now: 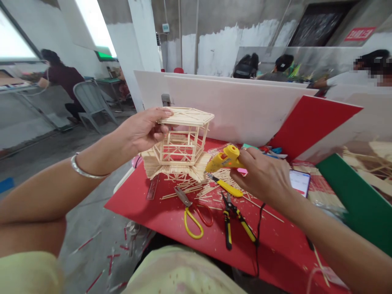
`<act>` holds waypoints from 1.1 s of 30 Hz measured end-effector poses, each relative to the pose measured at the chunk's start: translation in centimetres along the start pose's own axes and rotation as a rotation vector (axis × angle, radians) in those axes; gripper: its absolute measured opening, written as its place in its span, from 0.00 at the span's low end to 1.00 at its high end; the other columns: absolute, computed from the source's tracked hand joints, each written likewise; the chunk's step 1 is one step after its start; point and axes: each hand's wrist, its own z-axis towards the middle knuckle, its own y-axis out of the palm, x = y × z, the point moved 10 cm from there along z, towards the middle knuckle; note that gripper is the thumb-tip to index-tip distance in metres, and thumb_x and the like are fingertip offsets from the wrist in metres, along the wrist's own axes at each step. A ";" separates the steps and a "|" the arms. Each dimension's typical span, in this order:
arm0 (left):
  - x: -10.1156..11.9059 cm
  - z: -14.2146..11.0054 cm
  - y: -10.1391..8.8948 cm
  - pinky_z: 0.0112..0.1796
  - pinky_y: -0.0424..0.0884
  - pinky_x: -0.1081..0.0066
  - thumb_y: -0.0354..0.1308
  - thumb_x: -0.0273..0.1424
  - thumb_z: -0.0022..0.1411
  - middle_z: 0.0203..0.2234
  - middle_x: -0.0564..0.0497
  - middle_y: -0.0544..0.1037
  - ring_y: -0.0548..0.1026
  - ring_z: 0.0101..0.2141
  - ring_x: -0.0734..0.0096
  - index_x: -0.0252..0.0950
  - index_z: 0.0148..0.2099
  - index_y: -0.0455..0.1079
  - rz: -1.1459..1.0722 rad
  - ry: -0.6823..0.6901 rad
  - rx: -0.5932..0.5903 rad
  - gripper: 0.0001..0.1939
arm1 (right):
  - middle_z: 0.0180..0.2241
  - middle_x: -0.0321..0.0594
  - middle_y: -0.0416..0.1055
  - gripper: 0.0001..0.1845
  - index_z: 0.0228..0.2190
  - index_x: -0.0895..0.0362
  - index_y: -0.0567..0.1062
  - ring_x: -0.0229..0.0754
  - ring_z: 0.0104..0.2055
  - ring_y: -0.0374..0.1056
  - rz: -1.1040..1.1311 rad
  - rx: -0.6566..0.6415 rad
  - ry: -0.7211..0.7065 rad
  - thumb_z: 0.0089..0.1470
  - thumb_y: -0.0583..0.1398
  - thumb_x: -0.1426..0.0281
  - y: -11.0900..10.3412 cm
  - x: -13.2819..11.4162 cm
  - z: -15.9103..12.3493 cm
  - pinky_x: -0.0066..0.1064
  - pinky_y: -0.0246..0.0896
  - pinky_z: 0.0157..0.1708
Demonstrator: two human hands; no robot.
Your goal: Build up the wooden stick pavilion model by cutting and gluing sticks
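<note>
My left hand (pixel 150 130) pinches the upper left edge of a pavilion model (pixel 179 153) built from thin wooden sticks. The model is held up over the red board, with a flat many-sided top, railings and a flared skirt of sticks. My right hand (pixel 263 173) is wrapped round a yellow hot glue gun (pixel 223 159). The gun's nozzle points left, close to the model's lower right skirt; whether it touches I cannot tell. Beneath lie loose sticks (pixel 196 190), a yellow utility knife (pixel 228 188), scissors (pixel 192 210) with red and yellow handles, and black-and-yellow pliers (pixel 235 220).
A red board (pixel 171 212) covers the table. White panels (pixel 220 104) stand behind it. A phone (pixel 300 183) and a green board (pixel 355 204) are at the right. The gun's black cord (pixel 259 228) runs down to the front edge. Several people sit farther back.
</note>
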 end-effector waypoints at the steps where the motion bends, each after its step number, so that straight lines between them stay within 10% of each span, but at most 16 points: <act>1: -0.1 0.0 0.0 0.12 0.52 0.84 0.64 0.19 0.53 0.19 0.56 0.71 0.65 0.14 0.83 0.38 0.44 0.70 0.003 -0.007 -0.002 0.16 | 0.33 0.39 0.72 0.14 0.37 0.57 0.73 0.35 0.25 0.57 0.010 -0.010 -0.003 0.56 0.57 0.59 0.1 -0.1 0.0 0.32 0.27 0.26; 33: -0.5 -0.3 0.6 0.11 0.51 0.84 0.65 0.18 0.54 0.19 0.57 0.70 0.66 0.15 0.84 0.37 0.42 0.70 0.037 -0.026 -0.020 0.15 | 0.34 0.39 0.73 0.14 0.40 0.57 0.74 0.37 0.27 0.59 0.155 -0.101 -0.012 0.57 0.56 0.62 2.0 -1.0 -0.1 0.31 0.30 0.26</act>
